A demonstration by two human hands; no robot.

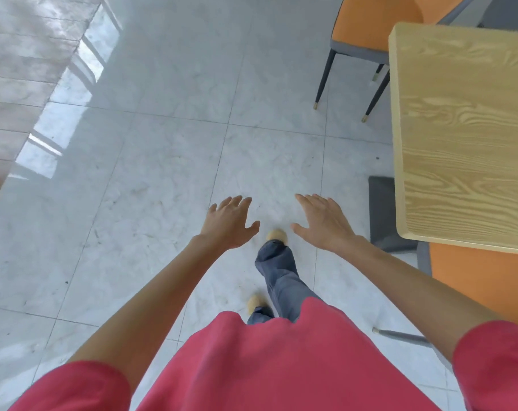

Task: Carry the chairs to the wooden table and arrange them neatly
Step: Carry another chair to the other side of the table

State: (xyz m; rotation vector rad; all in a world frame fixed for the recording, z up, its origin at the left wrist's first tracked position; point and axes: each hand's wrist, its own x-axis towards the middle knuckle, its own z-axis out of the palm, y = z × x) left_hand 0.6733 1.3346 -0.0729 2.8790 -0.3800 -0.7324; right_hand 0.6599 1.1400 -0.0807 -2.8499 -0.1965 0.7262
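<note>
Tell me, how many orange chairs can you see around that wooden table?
2. One orange chair stands at the far end of the wooden table; another orange chair is tucked at its near end, partly under the top. More may be hidden out of view.

No readable text, label or sign.

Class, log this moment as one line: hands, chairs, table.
left hand: open, empty | right hand: open, empty | far chair: at table | near chair: at table

Light matt wood-grain table (pixel 462 137) over glossy marble-look floor (pixel 169 137).
</note>
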